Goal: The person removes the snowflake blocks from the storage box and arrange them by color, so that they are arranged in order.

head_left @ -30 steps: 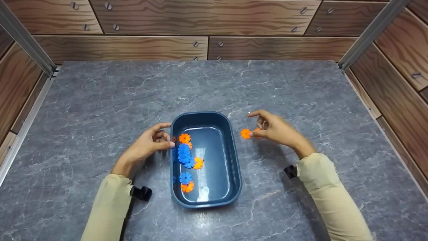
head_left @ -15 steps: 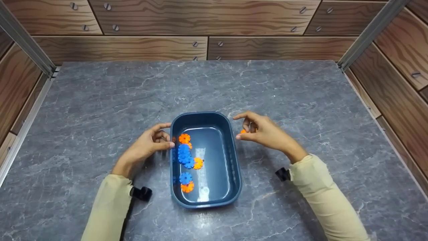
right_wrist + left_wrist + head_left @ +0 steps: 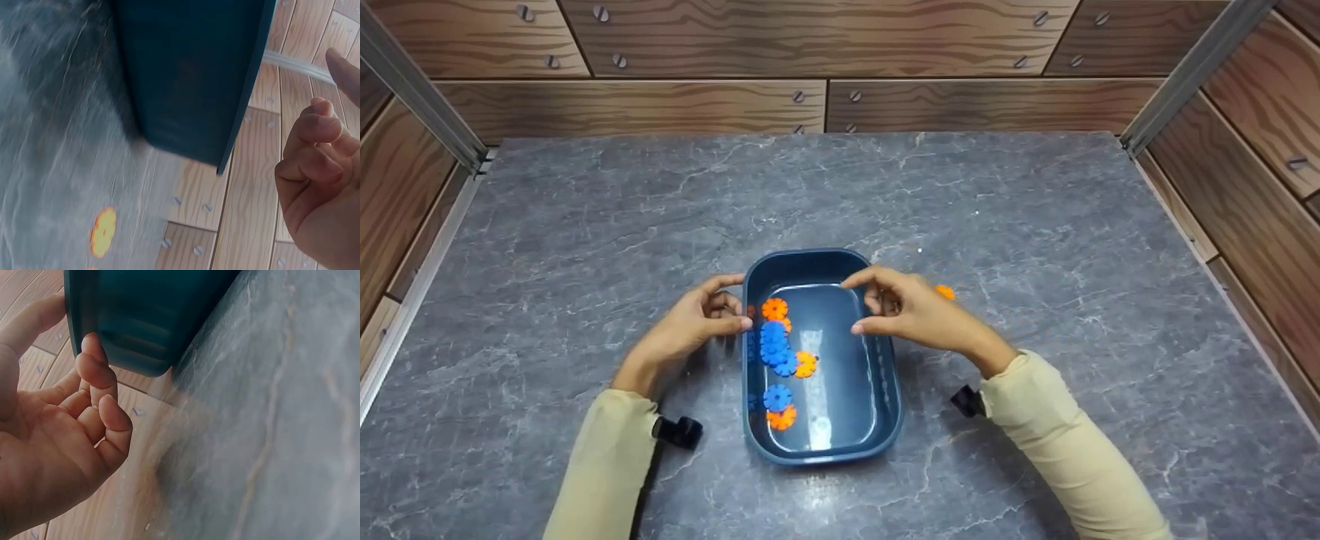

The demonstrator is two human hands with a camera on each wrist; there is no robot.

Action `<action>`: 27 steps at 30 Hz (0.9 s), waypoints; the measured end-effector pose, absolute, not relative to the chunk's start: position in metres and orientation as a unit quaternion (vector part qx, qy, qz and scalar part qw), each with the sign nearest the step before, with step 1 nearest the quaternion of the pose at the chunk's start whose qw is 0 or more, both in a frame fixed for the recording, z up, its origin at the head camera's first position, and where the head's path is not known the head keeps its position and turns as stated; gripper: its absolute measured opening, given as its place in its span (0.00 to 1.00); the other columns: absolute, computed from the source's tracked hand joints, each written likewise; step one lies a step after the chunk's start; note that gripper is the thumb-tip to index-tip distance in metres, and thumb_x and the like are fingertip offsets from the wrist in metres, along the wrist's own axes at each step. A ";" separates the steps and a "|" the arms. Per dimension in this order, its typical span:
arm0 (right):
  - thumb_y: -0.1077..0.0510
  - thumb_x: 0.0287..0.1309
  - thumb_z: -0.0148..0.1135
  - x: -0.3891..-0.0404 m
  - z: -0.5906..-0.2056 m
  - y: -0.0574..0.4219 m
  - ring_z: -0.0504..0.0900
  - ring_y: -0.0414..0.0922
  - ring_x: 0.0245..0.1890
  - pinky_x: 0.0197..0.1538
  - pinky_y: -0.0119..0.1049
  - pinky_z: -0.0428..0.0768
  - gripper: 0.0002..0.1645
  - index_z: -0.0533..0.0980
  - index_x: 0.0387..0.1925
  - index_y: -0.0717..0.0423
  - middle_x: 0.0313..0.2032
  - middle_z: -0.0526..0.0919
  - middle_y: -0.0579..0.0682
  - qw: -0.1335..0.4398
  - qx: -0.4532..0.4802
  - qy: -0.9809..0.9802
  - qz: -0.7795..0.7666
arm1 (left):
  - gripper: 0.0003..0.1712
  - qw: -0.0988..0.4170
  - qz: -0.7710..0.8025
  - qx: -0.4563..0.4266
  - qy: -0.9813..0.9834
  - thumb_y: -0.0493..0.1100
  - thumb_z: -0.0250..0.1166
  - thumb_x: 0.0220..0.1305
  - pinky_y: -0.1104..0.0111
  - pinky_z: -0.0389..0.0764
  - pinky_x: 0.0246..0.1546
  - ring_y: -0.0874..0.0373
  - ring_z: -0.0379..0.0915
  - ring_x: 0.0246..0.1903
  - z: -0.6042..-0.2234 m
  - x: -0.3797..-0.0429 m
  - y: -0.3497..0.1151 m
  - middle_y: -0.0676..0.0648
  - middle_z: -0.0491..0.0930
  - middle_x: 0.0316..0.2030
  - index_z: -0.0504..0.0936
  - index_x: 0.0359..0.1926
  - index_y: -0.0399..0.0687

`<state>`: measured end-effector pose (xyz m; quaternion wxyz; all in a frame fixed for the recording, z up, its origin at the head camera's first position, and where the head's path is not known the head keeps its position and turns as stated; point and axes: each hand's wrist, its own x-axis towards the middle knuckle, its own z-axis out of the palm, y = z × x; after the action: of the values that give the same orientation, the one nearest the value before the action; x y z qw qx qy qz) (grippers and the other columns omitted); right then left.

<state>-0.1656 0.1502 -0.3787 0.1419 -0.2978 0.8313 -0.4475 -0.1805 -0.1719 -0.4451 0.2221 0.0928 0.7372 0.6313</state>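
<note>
Right hand [image 3: 911, 311] has moved over the tray [image 3: 840, 405] at its 2 o'clock rim; index and thumb apart, can't tell if loaded. Left hand [image 3: 690, 324] loose, touching at 10; light brace should do. Orange disc [image 3: 946, 292] on table [image 3: 1035, 225], 2 o'clock. I'd release low, clear of blue discs [image 3: 773, 346] at 9.

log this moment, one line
left hand: touching tray side; right hand: over tray rim; inside: blue discs, orange discs; outside: orange pieces

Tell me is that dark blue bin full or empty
Neither: the bin is partly filled. In the head view, blue discs and orange discs lie toward its left wall, with much of its floor bare.
</note>
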 end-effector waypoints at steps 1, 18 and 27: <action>0.55 0.54 0.70 -0.165 -0.379 0.148 0.67 0.38 0.25 0.30 0.27 0.68 0.29 0.72 0.57 0.56 0.29 0.70 0.46 0.144 -0.300 0.831 -0.445 | 0.40 0.222 0.630 0.094 0.738 0.35 0.67 0.59 0.73 0.77 0.40 0.63 0.72 0.35 -0.445 -0.181 -0.172 0.52 0.74 0.35 0.58 0.69 0.38; 0.56 0.56 0.68 -0.151 -0.392 0.107 0.69 0.38 0.26 0.32 0.27 0.70 0.27 0.72 0.57 0.52 0.29 0.71 0.44 0.199 -0.321 0.823 -0.424 | 0.39 0.229 0.642 0.095 0.726 0.34 0.66 0.59 0.74 0.75 0.39 0.63 0.73 0.36 -0.445 -0.180 -0.171 0.52 0.74 0.34 0.58 0.69 0.38; 0.54 0.55 0.69 -0.149 -0.399 0.090 0.69 0.37 0.24 0.30 0.26 0.70 0.30 0.71 0.58 0.53 0.29 0.72 0.43 0.200 -0.337 0.833 -0.390 | 0.40 0.227 0.638 0.095 0.729 0.35 0.66 0.59 0.74 0.75 0.38 0.63 0.72 0.35 -0.443 -0.179 -0.172 0.52 0.74 0.35 0.58 0.69 0.38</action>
<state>-0.1486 0.0900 -0.3993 0.2001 -0.3373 0.8331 -0.3900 -0.1795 -0.1716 -0.4435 0.2269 0.0947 0.7294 0.6384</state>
